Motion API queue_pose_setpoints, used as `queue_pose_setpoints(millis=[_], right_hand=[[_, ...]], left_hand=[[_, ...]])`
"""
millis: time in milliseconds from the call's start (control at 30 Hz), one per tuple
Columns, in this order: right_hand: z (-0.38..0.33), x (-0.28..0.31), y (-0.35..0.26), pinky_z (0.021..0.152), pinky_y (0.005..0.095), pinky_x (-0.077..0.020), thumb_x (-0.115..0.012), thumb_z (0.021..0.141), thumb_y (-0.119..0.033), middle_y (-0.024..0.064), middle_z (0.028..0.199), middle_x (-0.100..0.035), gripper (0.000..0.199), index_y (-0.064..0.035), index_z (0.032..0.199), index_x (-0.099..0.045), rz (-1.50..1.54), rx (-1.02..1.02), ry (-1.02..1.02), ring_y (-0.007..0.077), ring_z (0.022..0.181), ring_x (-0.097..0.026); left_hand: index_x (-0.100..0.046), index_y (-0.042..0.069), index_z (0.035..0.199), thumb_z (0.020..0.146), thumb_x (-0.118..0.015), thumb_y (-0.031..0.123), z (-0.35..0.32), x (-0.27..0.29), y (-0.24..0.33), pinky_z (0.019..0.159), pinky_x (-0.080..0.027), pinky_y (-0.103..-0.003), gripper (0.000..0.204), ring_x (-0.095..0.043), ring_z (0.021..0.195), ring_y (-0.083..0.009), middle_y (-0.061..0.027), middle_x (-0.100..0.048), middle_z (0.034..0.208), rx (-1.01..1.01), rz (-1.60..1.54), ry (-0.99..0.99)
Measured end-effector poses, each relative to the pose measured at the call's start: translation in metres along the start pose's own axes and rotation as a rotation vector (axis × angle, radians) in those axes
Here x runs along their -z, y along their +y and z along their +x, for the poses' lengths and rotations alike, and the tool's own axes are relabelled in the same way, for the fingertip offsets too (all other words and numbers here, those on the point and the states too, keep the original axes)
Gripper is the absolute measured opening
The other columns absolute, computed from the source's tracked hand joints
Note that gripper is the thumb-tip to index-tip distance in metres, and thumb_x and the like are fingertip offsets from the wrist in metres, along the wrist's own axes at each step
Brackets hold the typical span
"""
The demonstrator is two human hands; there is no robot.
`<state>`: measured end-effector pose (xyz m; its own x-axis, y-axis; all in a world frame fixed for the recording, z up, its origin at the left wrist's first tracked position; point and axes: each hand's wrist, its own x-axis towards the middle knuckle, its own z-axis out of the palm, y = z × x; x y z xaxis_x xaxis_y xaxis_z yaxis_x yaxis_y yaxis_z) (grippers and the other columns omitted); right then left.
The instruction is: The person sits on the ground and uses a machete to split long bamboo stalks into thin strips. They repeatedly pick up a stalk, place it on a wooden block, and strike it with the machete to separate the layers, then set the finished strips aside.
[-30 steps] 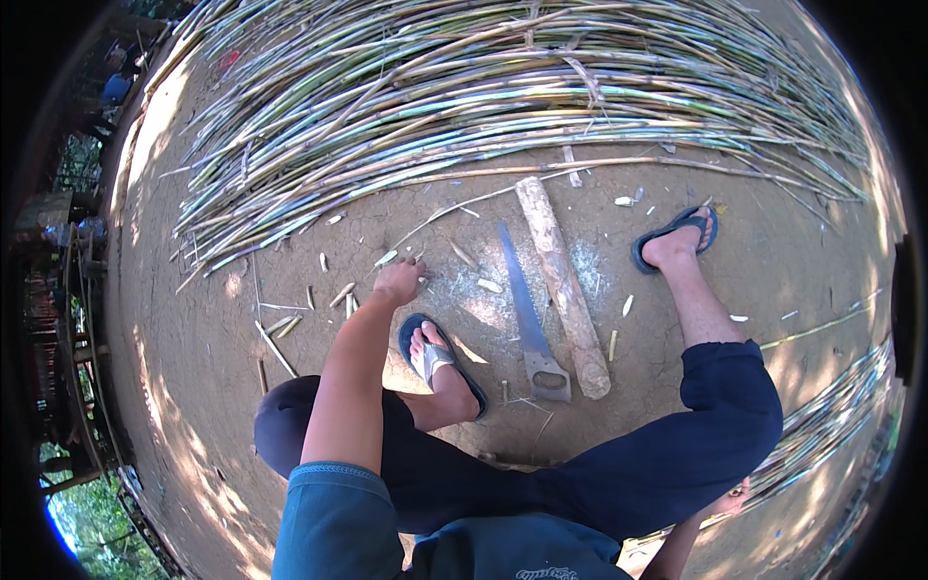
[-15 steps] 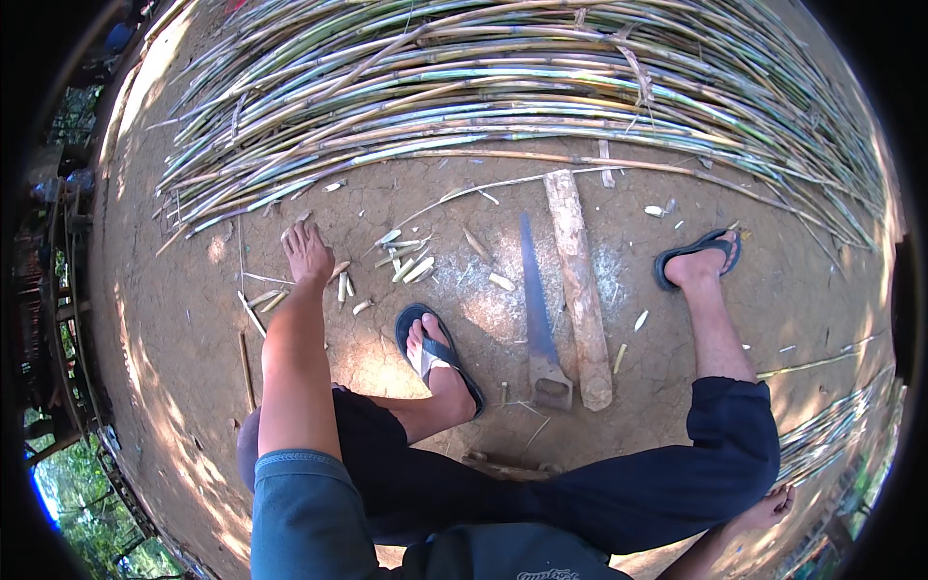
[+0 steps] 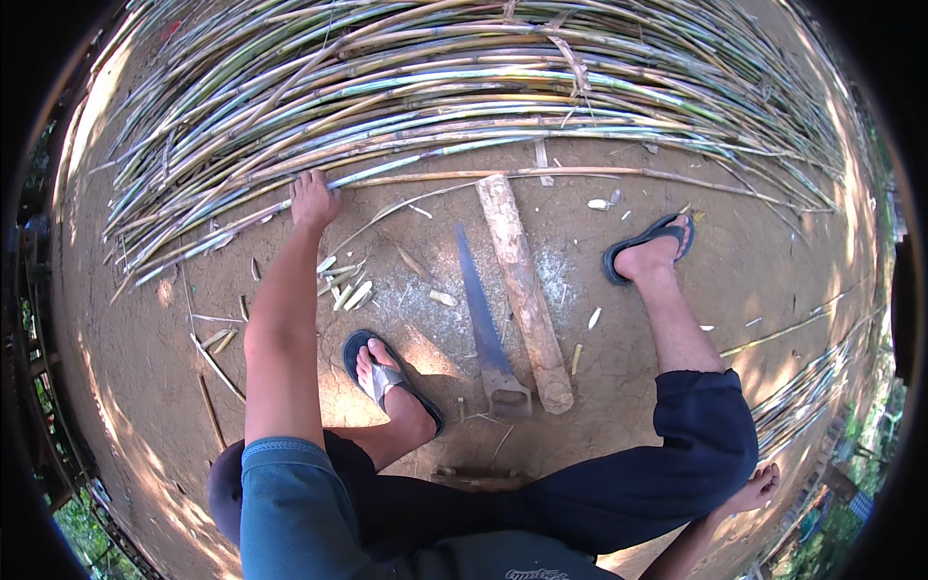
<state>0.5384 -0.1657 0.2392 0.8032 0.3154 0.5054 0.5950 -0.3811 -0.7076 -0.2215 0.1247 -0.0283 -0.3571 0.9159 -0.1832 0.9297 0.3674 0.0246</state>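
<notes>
My left hand (image 3: 314, 201) reaches out to the near edge of a big pile of long jointed canes (image 3: 464, 85). Its fingers curl over a pale bluish cane (image 3: 416, 159) at that edge; the fingertips are partly hidden. My right hand (image 3: 754, 491) hangs beyond my right knee, fingers curled in, with nothing visible in it. On the ground between my feet lie a handsaw (image 3: 480, 309), handle toward me, and a rough peeled log (image 3: 525, 295) just to its right.
Short cut cane pieces (image 3: 348, 287) lie scattered by my left foot. Pale sawdust (image 3: 411, 295) covers the soil around the saw. A second bundle of thin stalks (image 3: 797, 401) lies at the right. My sandalled feet stand either side of the saw and log.
My left hand has moved from the bare ground near the scraps, forward and right, onto the edge of the cane pile. The view has shifted right. My right hand stays beside my knee.
</notes>
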Motion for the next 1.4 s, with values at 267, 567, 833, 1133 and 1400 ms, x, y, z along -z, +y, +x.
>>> queue_pose_setpoints(millis=[267, 567, 833, 1133, 1400], right_hand=[[0.002, 0.004, 0.017, 0.079, 0.0277, -0.0415, -0.051, 0.096, -0.010, 0.0032, 0.093, -0.054, 0.014, -0.0006, 0.102, -0.060, 0.179, -0.023, -0.118, 0.0133, 0.085, -0.050], [-0.022, 0.005, -0.017, 0.079, 0.0277, -0.0431, -0.056, 0.091, -0.005, 0.0048, 0.097, -0.053, 0.007, -0.0002, 0.096, -0.059, 0.097, 0.152, -0.073, 0.0137, 0.087, -0.051], [-0.089, -0.008, -0.128, 0.080, 0.0327, -0.0468, -0.066, 0.078, -0.002, 0.0109, 0.088, -0.059, 0.016, -0.0004, 0.092, -0.059, 0.242, 0.363, -0.433, 0.0234, 0.082, -0.059], [-0.224, -0.077, -0.254, 0.088, 0.0389, -0.0486, -0.049, 0.097, -0.050, 0.0244, 0.127, -0.053, 0.064, 0.0006, 0.134, -0.037, 1.174, -0.825, -1.570, 0.0282, 0.114, -0.056], [-0.106, -0.203, -0.168, 0.063, 0.0276, -0.0504, -0.042, 0.104, -0.022, 0.0166, 0.099, -0.065, 0.025, -0.0006, 0.114, -0.049, 1.224, -0.756, -0.837, 0.0213, 0.087, -0.063]], left_hand=[[-0.060, 0.004, 0.097, 0.090, -0.052, 0.033, -0.074, 0.038, -0.016, 0.074, -0.050, -0.051, 0.031, -0.064, 0.083, -0.0411, -0.0235, -0.066, 0.087, -0.320, -0.004, -0.124], [-0.063, 0.003, 0.084, 0.084, -0.058, 0.029, -0.153, 0.177, -0.104, 0.063, -0.047, -0.051, 0.026, -0.061, 0.068, -0.0434, -0.0233, -0.062, 0.070, -0.293, 0.107, 0.062], [-0.048, 0.003, 0.068, 0.072, -0.058, 0.013, -0.321, 0.239, -0.250, 0.056, -0.041, -0.051, 0.014, -0.054, 0.062, -0.0423, -0.0193, -0.052, 0.064, -0.274, 0.217, 0.421], [-0.058, 0.007, 0.086, 0.084, -0.064, 0.022, -0.309, 0.301, 0.016, 0.057, -0.051, -0.044, 0.017, -0.065, 0.068, -0.0345, -0.0136, -0.065, 0.081, -0.681, 0.074, 0.250], [-0.057, 0.009, 0.095, 0.087, -0.060, 0.025, -0.306, 0.325, 0.102, 0.051, -0.050, -0.042, 0.018, -0.066, 0.061, -0.0293, -0.0087, -0.064, 0.065, -0.803, 0.044, 0.422]])
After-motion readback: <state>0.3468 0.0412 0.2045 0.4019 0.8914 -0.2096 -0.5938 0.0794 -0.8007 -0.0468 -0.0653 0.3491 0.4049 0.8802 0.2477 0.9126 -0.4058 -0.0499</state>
